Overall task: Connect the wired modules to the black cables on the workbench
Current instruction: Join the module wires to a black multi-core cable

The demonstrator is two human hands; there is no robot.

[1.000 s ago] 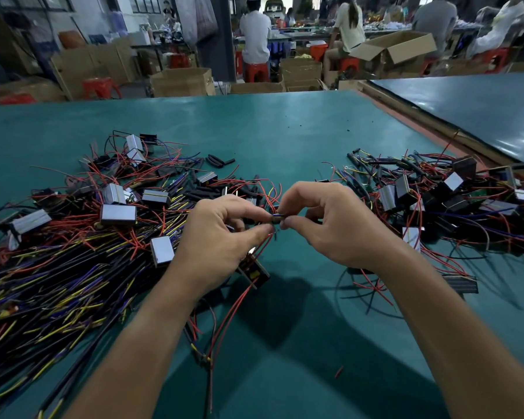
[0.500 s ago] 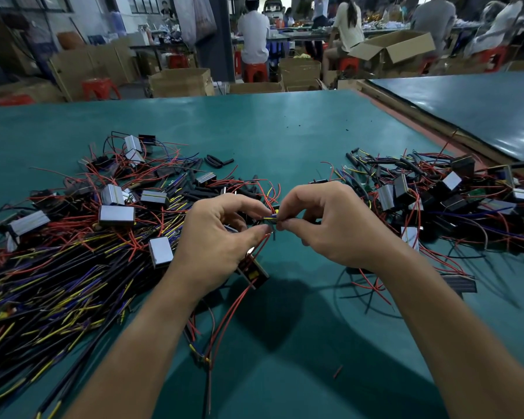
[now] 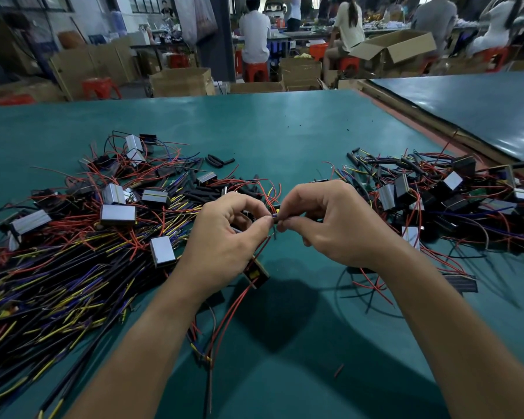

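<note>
The person works near the middle of the green workbench point(image 3: 270, 125). The left hand point(image 3: 221, 240) and the right hand point(image 3: 339, 225) meet fingertip to fingertip. Each one pinches the thin wire ends point(image 3: 273, 217) between thumb and forefinger. The fingers hide whether these ends are already joined. One dark module point(image 3: 256, 275) hangs on its red wires just below the left hand, so this pair seems to be in the middle of connecting and not finished.

To the left lies a big heap of black cables point(image 3: 58, 285) with yellow and purple tips, and many silver-faced modules point(image 3: 117, 214) lie on top of it. Probably these wait for their turn. To the right lies a smaller heap point(image 3: 436, 195) of modules and wires. It is perhaps the finished pieces, but this cannot be told surely. Judging from the left heap, the larger part of the task is not yet done.
</note>
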